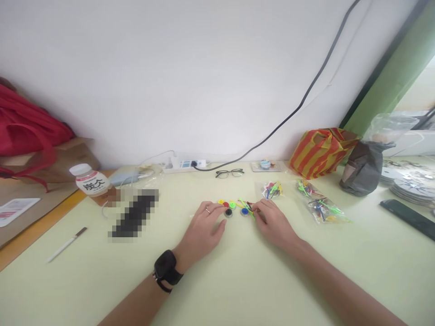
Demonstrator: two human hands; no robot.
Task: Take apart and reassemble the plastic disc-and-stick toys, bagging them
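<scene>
My left hand (205, 225), a black watch on its wrist, rests on the table with thumb and fingers apart. Its fingertips reach the small round plastic pieces: a red one (225, 204), a yellow one (220, 201), a green one (232, 205) and a black one (229, 212). A blue round piece (245, 211) lies nearer my right hand (273, 222). The fingers of that hand are pinched together at the ends of several thin coloured plastic sticks (243, 203). Its fingertips partly hide what they hold.
Clear bags of coloured plastic parts (328, 211) lie to the right. Eyeglasses (230, 173) and a power strip (185, 165) sit by the wall. A drink bottle (93, 184) and a pen (67, 244) are left; a striped bag (321, 151) and a grey bag (363, 170) stand right.
</scene>
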